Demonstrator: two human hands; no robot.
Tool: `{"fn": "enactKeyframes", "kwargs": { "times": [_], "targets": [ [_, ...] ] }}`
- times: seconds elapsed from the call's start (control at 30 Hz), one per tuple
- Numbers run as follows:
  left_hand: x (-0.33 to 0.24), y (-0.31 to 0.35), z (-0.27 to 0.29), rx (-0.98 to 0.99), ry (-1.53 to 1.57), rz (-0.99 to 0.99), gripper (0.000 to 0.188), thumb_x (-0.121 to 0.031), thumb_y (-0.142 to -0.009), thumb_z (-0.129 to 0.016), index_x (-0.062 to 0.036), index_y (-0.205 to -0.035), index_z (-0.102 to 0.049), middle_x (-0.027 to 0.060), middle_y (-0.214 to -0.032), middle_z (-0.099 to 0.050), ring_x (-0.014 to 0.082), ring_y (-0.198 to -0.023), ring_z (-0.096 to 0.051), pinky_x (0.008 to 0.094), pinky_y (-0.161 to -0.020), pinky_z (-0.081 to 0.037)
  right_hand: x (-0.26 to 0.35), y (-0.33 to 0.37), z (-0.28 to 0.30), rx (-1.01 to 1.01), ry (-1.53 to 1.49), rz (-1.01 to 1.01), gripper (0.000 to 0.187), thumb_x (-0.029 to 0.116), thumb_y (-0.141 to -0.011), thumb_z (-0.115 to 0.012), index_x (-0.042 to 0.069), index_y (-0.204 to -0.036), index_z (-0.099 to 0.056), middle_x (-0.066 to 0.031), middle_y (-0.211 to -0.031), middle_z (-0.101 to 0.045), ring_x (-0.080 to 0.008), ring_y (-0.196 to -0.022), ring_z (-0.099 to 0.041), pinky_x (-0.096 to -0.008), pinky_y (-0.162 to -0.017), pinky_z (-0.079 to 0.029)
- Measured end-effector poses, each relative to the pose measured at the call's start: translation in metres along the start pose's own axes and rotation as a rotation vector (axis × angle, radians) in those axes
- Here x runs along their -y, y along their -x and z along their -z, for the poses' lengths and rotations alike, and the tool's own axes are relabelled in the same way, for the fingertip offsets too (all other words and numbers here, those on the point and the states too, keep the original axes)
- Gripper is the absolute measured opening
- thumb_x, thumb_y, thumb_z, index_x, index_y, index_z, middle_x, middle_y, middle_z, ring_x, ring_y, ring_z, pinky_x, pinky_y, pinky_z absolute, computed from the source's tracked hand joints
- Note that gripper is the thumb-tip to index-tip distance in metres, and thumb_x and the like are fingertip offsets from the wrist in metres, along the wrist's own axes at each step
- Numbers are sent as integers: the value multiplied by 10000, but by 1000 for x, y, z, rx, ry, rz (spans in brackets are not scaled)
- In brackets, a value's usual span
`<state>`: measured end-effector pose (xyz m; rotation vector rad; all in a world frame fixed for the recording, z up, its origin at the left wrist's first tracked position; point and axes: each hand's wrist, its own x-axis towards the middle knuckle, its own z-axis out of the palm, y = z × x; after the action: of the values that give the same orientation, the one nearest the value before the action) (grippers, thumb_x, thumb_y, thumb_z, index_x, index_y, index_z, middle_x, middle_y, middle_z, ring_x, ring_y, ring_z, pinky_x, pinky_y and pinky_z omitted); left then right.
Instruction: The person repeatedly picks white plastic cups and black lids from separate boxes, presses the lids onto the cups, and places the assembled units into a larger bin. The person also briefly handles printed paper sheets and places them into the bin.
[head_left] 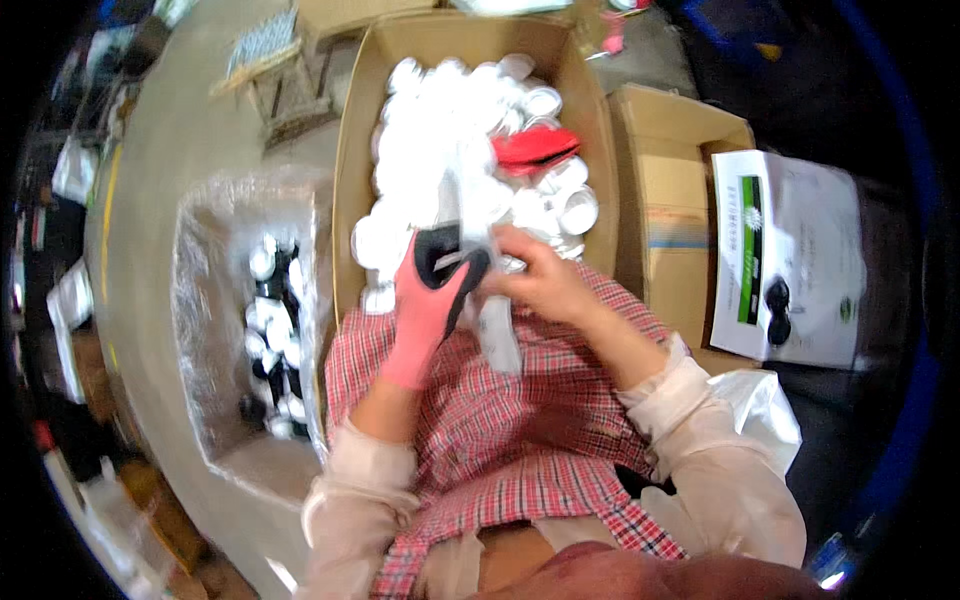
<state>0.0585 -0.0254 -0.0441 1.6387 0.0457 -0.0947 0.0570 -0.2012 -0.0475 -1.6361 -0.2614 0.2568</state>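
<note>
My left hand [432, 290], in a pink glove with black fingers and palm, is closed round a long white strip-like piece [500, 338], blurred by motion. Bare, my right hand [545, 280] grips the same piece from the other side with bent fingers. Its lower end hangs over my checked apron [540, 400]; whether it is plastic or paper I cannot tell. Just beyond both hands stands a large cardboard box [348, 180] full of round white cap-like pieces [425, 150]. A red thing with a dark slit [537, 150] lies on top of them.
To the left, a plastic-lined box [195, 330] holds white and black pieces [272, 340]. On the right are an open cardboard box [672, 190] and a white printed sheet [800, 220] with a black object [777, 310] on it. A small wooden stand [285, 90] is far left.
</note>
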Motion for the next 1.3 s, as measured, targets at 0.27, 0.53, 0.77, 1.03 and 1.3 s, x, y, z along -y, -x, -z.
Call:
{"fn": "enactKeyframes", "kwargs": {
  "times": [0.27,0.53,0.77,1.03,1.3],
  "targets": [
    [-1,71,32,-9,49,-123,158,-25,-861,-632,15,-1013,-608,62,-929,-637,142,-862,-602,280,-822,-483,6,48,-44,-8,10,229,467,342,-688,-823,30,-957,-604,-142,-1117,-446,-282,-1098,-460,-364,-978,-369],
    [-41,149,-8,-83,215,-215,165,-147,-941,-569,-3,-1021,-579,11,-901,-580,100,-849,-521,256,-751,-433,32,82,-37,61,-47,278,355,233,-698,-821,50,-949,-648,-65,-1027,-496,-207,-1011,-489,-306,-914,-388],
    [-50,134,7,-2,386,-39,235,-126,-841,-719,-15,-1007,-596,17,-889,-621,84,-782,-558,241,-693,-461,31,79,-42,118,-140,209,323,163,-726,-792,25,-978,-644,-46,-1022,-517,-177,-1011,-507,-294,-904,-398],
    [-34,86,28,51,377,-14,227,-197,-878,-679,-9,-1004,-662,26,-846,-661,109,-691,-596,244,-618,-458,35,69,33,-281,-126,128,159,78,-862,-656,-3,-999,-668,12,-890,-648,-74,-795,-573,-238,-706,-469],
    [-89,18,-44,269,424,-24,279,-149,-804,-762,11,-1013,-668,18,-912,-667,102,-791,-584,240,-715,-449,43,149,224,-732,-143,103,181,54,-865,-652,-26,-1027,-659,-57,-874,-685,-107,-742,-625,-242,-684,-490]
  ]
}}
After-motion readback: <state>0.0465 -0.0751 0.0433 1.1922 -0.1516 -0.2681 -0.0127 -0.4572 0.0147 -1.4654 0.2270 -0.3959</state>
